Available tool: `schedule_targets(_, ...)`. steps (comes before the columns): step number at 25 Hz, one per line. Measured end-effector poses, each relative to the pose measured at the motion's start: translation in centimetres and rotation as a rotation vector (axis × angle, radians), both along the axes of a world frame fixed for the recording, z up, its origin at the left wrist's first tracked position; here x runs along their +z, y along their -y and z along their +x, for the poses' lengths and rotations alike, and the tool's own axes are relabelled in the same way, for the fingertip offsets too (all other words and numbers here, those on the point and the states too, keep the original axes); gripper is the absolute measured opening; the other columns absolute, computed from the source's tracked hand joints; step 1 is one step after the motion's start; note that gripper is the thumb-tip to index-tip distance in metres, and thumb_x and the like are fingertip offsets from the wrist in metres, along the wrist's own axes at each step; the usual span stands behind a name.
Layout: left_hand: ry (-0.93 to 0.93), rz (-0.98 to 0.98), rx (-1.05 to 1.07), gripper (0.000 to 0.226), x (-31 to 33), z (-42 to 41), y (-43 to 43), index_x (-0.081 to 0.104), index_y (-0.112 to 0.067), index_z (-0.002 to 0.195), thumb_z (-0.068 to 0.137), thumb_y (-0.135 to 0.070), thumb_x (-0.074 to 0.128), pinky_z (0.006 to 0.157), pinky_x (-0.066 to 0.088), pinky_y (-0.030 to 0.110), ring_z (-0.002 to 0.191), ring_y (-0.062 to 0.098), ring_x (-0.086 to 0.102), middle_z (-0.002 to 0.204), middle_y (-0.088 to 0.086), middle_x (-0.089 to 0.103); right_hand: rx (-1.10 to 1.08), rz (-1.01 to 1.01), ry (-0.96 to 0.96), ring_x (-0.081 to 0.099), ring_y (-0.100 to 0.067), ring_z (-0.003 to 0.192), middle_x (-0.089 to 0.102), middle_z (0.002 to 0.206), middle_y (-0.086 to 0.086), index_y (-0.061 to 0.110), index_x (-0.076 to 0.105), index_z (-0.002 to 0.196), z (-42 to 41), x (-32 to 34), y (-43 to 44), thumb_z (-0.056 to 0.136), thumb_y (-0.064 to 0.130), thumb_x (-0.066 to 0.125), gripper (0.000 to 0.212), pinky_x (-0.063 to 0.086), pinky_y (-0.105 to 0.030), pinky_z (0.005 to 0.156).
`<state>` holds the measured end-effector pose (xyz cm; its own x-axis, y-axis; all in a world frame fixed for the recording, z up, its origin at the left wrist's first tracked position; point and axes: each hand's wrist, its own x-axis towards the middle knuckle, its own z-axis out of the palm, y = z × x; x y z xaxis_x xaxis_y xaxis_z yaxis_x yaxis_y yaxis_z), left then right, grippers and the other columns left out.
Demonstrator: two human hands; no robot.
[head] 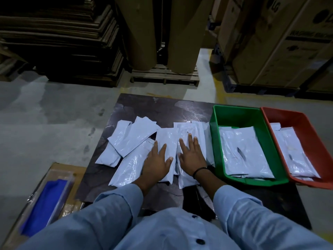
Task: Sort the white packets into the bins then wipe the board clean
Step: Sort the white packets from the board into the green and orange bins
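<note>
Several white packets [132, 137] lie overlapping on a dark board [162, 107] on the floor. My left hand [157, 164] rests flat on the middle packets with fingers spread. My right hand [191, 156] lies flat on the packets beside it, also spread, a black band on the wrist. Neither hand grips a packet. To the right stands a green bin [215, 141] with white packets [243, 152] inside. Beside it is a red bin [310, 130], which holds more white packets [292, 154].
A blue cloth [46, 201] in clear wrap lies on cardboard at the lower left. Stacked flat cartons, two big paper rolls on a pallet [165, 74] and large boxes [275, 42] stand behind the board. Bare concrete floor lies to the left.
</note>
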<state>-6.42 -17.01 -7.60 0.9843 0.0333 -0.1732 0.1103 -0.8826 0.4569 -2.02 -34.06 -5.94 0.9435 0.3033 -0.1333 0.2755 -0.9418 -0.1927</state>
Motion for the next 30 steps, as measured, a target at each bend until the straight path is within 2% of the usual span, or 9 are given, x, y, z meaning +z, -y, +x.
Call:
schedule_targets(3, -0.009, 0.007, -0.035, 0.068, -0.6, -0.1, -0.6, 0.016, -0.03, 0.16, 0.102, -0.053, 0.042, 0.116, 0.036, 0.05, 0.147, 0.037, 0.032, 0.17, 0.012, 0.004, -0.033, -0.033, -0.018, 0.005, -0.048, 0.147, 0.004, 0.16, -0.028, 0.012, 0.022, 0.155, 0.1, -0.3, -0.2, 0.097, 0.041, 0.042, 0.068, 0.01, -0.055, 0.121)
schedule_targets(6, -0.02, 0.007, -0.036, 0.068, -0.9, 0.0, -1.0, 0.015, -0.032, 0.16, 0.102, -0.053, 0.043, 0.115, 0.038, 0.051, 0.145, 0.038, 0.033, 0.17, 0.011, 0.002, -0.046, -0.068, -0.034, -0.001, -0.046, 0.148, -0.004, 0.161, -0.026, 0.013, 0.014, 0.156, 0.2, -0.1, -0.4, 0.099, 0.045, 0.04, 0.071, 0.004, -0.052, 0.121)
schedule_targets(10, -0.003, 0.008, -0.043, 0.072, -0.9, 0.1, -0.8, 0.011, -0.038, 0.16, 0.099, -0.061, 0.042, 0.117, 0.033, 0.051, 0.15, 0.037, 0.026, 0.17, 0.011, 0.001, -0.087, -0.093, -0.047, -0.008, -0.045, 0.148, -0.014, 0.16, -0.025, 0.013, 0.004, 0.156, -0.4, -0.1, -0.7, 0.094, 0.058, 0.04, 0.085, 0.003, -0.051, 0.122)
schedule_targets(13, -0.001, 0.049, -0.053, 0.08, -1.1, 0.1, -0.2, 0.002, -0.044, 0.158, 0.093, -0.075, 0.036, 0.118, 0.031, 0.053, 0.152, 0.038, 0.023, 0.17, 0.01, -0.001, -0.072, -0.129, -0.048, -0.006, -0.047, 0.148, -0.015, 0.16, -0.025, 0.012, 0.004, 0.155, -1.3, 0.2, -0.8, 0.091, 0.061, 0.044, 0.089, 0.013, -0.054, 0.119)
schedule_targets(16, -0.023, 0.086, -0.053, 0.085, -1.2, 0.1, 0.3, -0.005, -0.047, 0.156, 0.09, -0.077, 0.038, 0.116, 0.032, 0.056, 0.151, 0.039, 0.021, 0.17, 0.011, -0.003, -0.073, -0.138, -0.065, -0.006, -0.044, 0.148, -0.016, 0.161, -0.021, 0.015, 0.004, 0.155, -1.2, 0.3, -0.6, 0.092, 0.056, 0.047, 0.086, 0.025, -0.057, 0.113)
schedule_targets(20, -0.063, 0.14, -0.076, 0.085, -0.5, 0.1, 0.8, -0.005, -0.042, 0.159, 0.095, -0.06, 0.048, 0.115, 0.034, 0.054, 0.149, 0.04, 0.026, 0.169, 0.012, -0.006, -0.077, -0.143, -0.082, -0.006, -0.038, 0.15, -0.018, 0.162, -0.015, 0.02, 0.0, 0.155, -1.0, 0.1, -0.1, 0.093, 0.037, 0.049, 0.08, 0.033, -0.059, 0.109)
schedule_targets(23, -0.068, 0.151, -0.052, 0.079, 0.5, -0.2, 1.5, 0.001, -0.04, 0.16, 0.098, -0.044, 0.05, 0.114, 0.037, 0.051, 0.147, 0.04, 0.029, 0.17, 0.012, -0.005, -0.06, -0.103, -0.081, -0.004, -0.039, 0.15, -0.019, 0.162, -0.015, 0.023, -0.008, 0.155, -1.4, 0.3, 0.6, 0.087, 0.023, 0.055, 0.093, 0.034, -0.055, 0.109)
schedule_targets(26, -0.022, 0.129, -0.032, 0.076, 0.9, -0.4, 1.7, 0.009, -0.039, 0.16, 0.097, -0.031, 0.051, 0.112, 0.041, 0.052, 0.144, 0.042, 0.032, 0.17, 0.011, 0.0, -0.052, -0.064, -0.057, -0.002, -0.041, 0.149, -0.018, 0.162, -0.014, 0.027, -0.01, 0.155, -1.5, 0.7, 1.2, 0.085, 0.019, 0.057, 0.097, 0.032, -0.052, 0.111)
schedule_targets(30, 0.034, 0.073, 0.056, 0.073, 2.0, 0.8, 2.0, 0.018, -0.038, 0.159, 0.096, -0.021, 0.051, 0.113, 0.04, 0.051, 0.142, 0.042, 0.035, 0.17, 0.01, 0.006, -0.076, 0.001, 0.033, 0.006, -0.044, 0.148, -0.011, 0.163, -0.015, 0.026, -0.001, 0.157, -0.5, 1.1, 1.4, 0.084, 0.016, 0.054, 0.092, 0.026, -0.056, 0.115)
